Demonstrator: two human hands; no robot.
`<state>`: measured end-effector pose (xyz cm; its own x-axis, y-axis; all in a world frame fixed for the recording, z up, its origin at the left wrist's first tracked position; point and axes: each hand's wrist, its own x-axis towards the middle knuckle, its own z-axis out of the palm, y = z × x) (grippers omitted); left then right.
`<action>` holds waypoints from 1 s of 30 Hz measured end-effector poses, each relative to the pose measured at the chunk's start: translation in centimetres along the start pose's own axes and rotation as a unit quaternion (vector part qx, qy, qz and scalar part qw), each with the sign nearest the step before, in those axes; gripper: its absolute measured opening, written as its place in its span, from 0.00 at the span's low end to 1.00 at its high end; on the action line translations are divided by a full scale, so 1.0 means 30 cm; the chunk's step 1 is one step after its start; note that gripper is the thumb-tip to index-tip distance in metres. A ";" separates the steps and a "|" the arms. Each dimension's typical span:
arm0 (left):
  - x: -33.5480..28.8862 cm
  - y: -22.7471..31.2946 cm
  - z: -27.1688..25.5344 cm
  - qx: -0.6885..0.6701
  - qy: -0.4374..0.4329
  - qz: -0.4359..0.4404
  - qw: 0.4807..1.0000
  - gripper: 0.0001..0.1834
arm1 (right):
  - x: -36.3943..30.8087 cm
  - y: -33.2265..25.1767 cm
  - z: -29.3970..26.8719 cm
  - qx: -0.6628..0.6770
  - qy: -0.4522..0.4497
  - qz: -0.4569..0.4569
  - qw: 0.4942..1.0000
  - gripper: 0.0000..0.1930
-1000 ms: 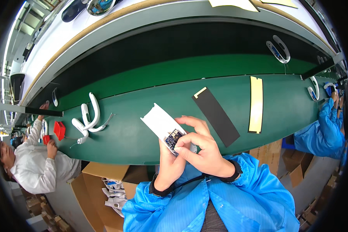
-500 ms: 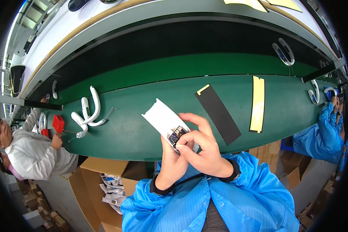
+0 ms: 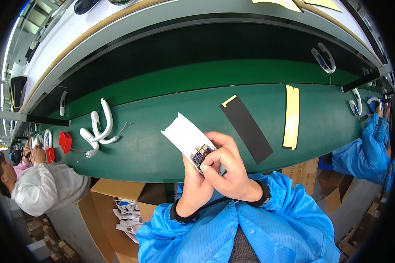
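A white curved plastic housing point(image 3: 183, 133) is held up over the green table, tilted toward the far left. My left hand point(image 3: 195, 186) is closed around its near end from below. In that end sits a small dark circuit board point(image 3: 202, 154) with pale connectors. My right hand point(image 3: 230, 168) is bent over the board, thumb and forefinger pinched at its near edge and the other fingers along the housing's right side. Whether the pinch holds the board or only presses it is hidden by the fingers.
Right of my hands lie a black strip point(image 3: 248, 131) and a yellow strip point(image 3: 291, 118). White curved device parts point(image 3: 102, 127) with wires and a red box point(image 3: 65, 142) are on the left. Below stands a cardboard box point(image 3: 118, 184) of white parts. Co-workers sit on both sides.
My hands and the housing have hardly moved. The co-worker on the left has turned away toward the table, arms now reaching to white parts there.
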<state>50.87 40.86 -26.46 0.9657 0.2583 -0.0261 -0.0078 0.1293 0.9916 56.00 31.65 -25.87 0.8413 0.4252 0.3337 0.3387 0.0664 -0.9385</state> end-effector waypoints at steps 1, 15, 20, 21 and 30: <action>0.000 -0.005 -0.004 -0.002 -0.001 -0.002 1.000 0.30 | 0.000 0.004 0.003 0.000 0.000 0.001 1.000 0.05; 0.012 0.003 -0.020 0.090 -0.012 0.036 0.995 0.29 | -0.001 0.020 0.008 0.042 -0.004 0.035 0.998 0.21; 0.021 -0.054 -0.132 0.145 -0.106 -0.068 0.981 0.34 | 0.015 0.079 0.040 0.084 -0.051 0.190 0.977 0.33; 0.034 -0.060 -0.157 0.194 -0.138 -0.068 0.969 0.34 | 0.015 0.122 0.035 0.101 -0.064 0.201 0.972 0.34; 0.045 -0.183 -0.283 0.451 -0.139 0.031 0.881 0.33 | -0.008 0.308 0.143 0.001 -0.052 0.186 0.981 0.30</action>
<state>50.00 48.64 -33.03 0.9979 -0.0226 -0.0609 0.0259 -0.7218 0.6916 57.11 36.03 -35.00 0.8587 0.5108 -0.0418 0.0167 -0.1093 -0.9939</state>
